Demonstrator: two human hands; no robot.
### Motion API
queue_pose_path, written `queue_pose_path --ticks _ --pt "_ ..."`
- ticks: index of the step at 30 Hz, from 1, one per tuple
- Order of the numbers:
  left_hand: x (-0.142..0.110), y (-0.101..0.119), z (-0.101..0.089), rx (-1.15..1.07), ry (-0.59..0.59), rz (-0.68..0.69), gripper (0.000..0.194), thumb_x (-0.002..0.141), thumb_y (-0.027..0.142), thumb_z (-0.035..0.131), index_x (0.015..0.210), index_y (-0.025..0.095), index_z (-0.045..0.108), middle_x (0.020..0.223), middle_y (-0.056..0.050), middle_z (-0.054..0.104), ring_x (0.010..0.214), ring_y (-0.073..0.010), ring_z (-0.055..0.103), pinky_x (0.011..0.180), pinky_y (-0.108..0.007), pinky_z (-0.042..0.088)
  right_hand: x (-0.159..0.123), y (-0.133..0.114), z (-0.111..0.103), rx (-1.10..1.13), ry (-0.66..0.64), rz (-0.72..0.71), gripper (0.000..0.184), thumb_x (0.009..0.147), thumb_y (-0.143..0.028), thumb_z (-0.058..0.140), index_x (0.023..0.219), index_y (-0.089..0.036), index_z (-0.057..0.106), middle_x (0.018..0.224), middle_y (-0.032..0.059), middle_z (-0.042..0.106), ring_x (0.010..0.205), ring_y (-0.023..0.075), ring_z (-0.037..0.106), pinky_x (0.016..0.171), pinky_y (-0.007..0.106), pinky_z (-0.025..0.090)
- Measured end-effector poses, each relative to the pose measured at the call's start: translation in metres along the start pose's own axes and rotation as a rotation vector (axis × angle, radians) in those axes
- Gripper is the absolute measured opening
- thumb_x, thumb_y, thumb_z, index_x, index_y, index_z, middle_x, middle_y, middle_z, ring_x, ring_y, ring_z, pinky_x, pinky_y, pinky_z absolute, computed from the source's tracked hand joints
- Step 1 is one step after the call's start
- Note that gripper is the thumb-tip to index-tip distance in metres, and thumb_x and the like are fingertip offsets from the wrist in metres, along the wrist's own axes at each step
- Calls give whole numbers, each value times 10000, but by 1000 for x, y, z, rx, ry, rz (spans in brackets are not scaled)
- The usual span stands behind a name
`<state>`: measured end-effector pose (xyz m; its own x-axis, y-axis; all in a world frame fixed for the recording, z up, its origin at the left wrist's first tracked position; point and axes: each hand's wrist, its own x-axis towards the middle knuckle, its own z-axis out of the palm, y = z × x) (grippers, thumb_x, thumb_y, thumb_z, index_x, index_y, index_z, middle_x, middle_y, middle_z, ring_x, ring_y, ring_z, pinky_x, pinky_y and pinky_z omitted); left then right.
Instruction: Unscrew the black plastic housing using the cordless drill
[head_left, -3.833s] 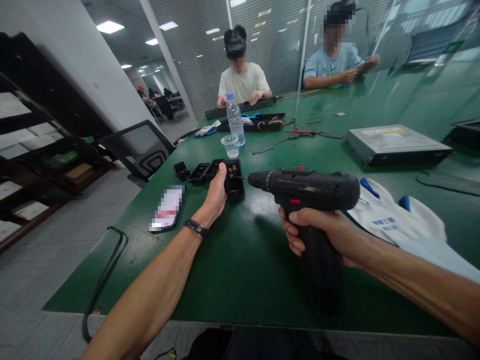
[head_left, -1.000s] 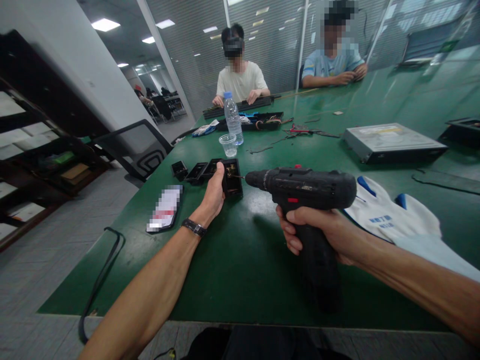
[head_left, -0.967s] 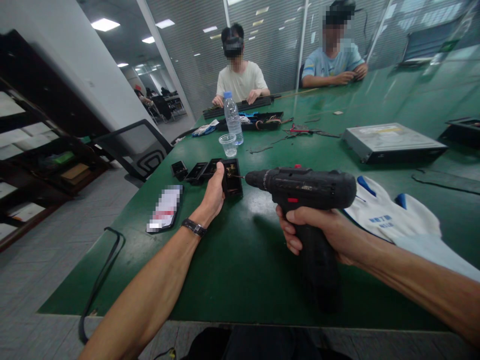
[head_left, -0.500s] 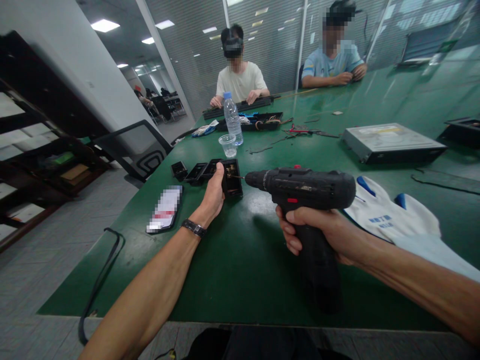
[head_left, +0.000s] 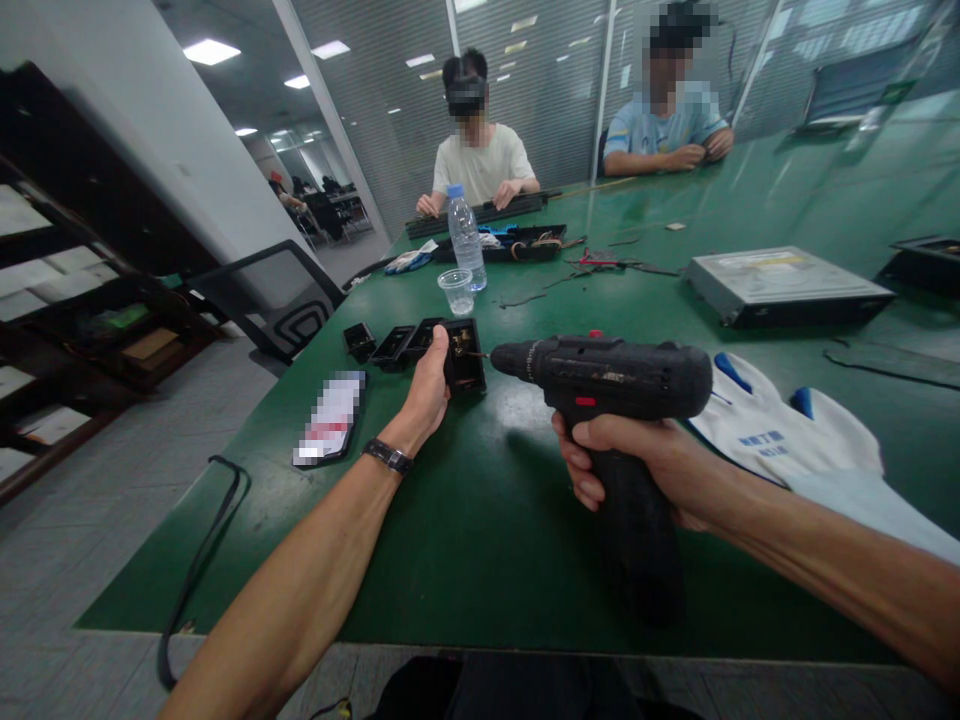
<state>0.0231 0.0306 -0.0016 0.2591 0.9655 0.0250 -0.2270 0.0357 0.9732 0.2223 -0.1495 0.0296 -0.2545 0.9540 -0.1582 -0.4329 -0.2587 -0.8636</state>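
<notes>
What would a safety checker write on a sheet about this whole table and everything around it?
Surface: green table, glossy, things spread over it.
Things in use: black drill, its thin bit pointing at an open black box; contact unclear.
Clutter: phone, clear cup, bottle, white glove, silver-topped unit.
Hands: bare; right hand grips the drill, left hand holds the black box.
Cables: thin wires farther back; a black strap hangs over the near edge, at left.
Surroundings: person in cream and person in light blue across the table; mesh-backed chair; shelves at left.
</notes>
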Motion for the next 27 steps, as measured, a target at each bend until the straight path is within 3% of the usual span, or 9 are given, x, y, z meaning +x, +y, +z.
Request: queue_pose_path --ticks 27 --pt "2 -2 -2 -9 -3 0 644 967 689 514 1231 140 721 1071 -159 789 1047 -286 746 898 -390 620 0 2 -3 8 -11 -5 135 798 -240 727 899 -175 666 707 -18 580 534 120 553 540 278 518"
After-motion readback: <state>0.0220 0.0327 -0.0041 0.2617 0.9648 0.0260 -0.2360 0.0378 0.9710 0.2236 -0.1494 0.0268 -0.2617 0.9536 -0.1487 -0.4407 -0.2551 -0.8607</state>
